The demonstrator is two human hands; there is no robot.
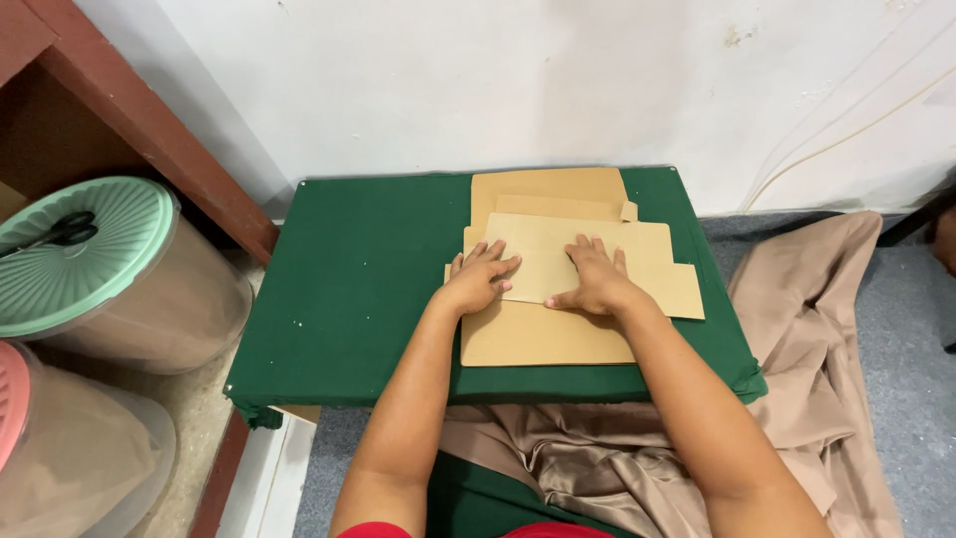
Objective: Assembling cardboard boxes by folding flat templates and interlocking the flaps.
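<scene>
A flat brown cardboard box blank (647, 261) lies on top of a stack of similar cardboard sheets (543, 341) on a low table covered in green cloth (358, 289). My left hand (480, 277) rests palm down on the blank's left edge, fingers spread. Over the middle of the blank, my right hand (596, 275) presses flat. Neither hand grips anything. More sheets of the stack (548, 185) show beyond the blank, toward the wall.
A white wall rises just behind the table. At left stand a tub with a mint-green lid (80, 249) and black scissors (62, 232) on it, and a tub with a pink lid (12, 399). Tan fabric (817, 329) lies on the grey floor at right.
</scene>
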